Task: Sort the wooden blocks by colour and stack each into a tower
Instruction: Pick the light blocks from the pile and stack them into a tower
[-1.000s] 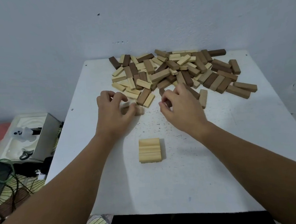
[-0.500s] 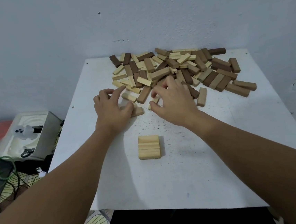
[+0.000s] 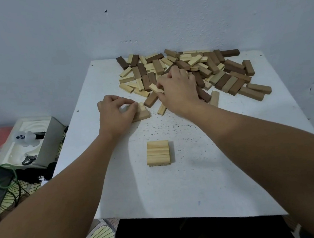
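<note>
A heap of light and dark wooden blocks (image 3: 222, 68) covers the far half of the white table (image 3: 187, 188). Nearer me stands a low square stack of light blocks (image 3: 158, 153). My left hand (image 3: 114, 115) grips a small group of tan blocks (image 3: 142, 113) lying left of the heap's front edge. My right hand (image 3: 177, 89) reaches into the heap's front and pinches a light block (image 3: 155, 88) between thumb and fingers. A loose light block (image 3: 161, 109) and a dark one (image 3: 150, 99) lie between the hands.
The wall runs right behind the heap. Left of the table, lower down, sits a box with a white figure (image 3: 26, 138), with cables (image 3: 6, 177) on the floor. The table's near edge (image 3: 180, 215) lies close to me.
My right hand has moved farther into the heap and taken a light block. My left hand has stayed on the tan blocks at the left.
</note>
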`<state>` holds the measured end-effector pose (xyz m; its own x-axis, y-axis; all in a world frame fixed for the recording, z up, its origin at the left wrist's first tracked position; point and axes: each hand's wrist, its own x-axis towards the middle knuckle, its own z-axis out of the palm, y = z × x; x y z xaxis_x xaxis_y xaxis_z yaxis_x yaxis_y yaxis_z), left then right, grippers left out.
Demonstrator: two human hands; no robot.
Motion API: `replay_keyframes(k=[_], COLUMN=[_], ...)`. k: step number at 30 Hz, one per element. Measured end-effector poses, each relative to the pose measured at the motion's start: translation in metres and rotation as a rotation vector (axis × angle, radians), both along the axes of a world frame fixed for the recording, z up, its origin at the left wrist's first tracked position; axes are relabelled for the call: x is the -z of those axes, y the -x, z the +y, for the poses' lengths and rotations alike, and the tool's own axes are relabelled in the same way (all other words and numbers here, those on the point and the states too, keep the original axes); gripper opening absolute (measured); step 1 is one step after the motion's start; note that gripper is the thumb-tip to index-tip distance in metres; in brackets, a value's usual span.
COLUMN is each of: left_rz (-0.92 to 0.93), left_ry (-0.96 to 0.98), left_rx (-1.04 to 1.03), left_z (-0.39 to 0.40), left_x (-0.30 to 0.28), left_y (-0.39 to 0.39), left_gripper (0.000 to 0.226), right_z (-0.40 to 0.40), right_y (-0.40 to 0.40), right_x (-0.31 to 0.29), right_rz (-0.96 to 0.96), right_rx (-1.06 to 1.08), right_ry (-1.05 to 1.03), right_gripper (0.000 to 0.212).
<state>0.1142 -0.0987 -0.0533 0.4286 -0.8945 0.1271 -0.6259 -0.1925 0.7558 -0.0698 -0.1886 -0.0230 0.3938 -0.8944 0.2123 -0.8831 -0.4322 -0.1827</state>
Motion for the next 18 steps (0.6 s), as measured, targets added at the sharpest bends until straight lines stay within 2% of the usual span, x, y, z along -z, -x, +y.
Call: replay_keyframes(k=[3, 7, 10, 14, 18], left_rz=[0.04, 0.147, 0.165, 0.148, 0.176], left_ry=[-0.007, -0.109, -0.184, -0.192, -0.198], left_rx=[0.007, 0.093, 0.154, 0.158, 0.146], left_z=[-0.001, -0.001, -0.002, -0.004, -0.007], left_x=[-0.001, -0.011, -0.018, -0.014, -0.015], left_y=[-0.005, -0.015, -0.024, -0.022, -0.021], left_gripper=[0.012, 0.014, 0.02, 0.028, 0.02], right_z=[0.006, 0.016, 0.021, 0.022, 0.024], right_y=[0.008, 0.021, 0.028, 0.028, 0.027], right_x=[0.003, 0.005, 0.009, 0.008, 0.004], right_rz=[-0.017, 0.064, 0.126, 0.173, 0.194], right_rx=[0.011, -0.035, -0.101, -0.148, -0.216], right_ry=[0.015, 0.108, 0.177, 0.095, 0.063], right_gripper=[0.017, 0.015, 0.022, 0.045, 0.033])
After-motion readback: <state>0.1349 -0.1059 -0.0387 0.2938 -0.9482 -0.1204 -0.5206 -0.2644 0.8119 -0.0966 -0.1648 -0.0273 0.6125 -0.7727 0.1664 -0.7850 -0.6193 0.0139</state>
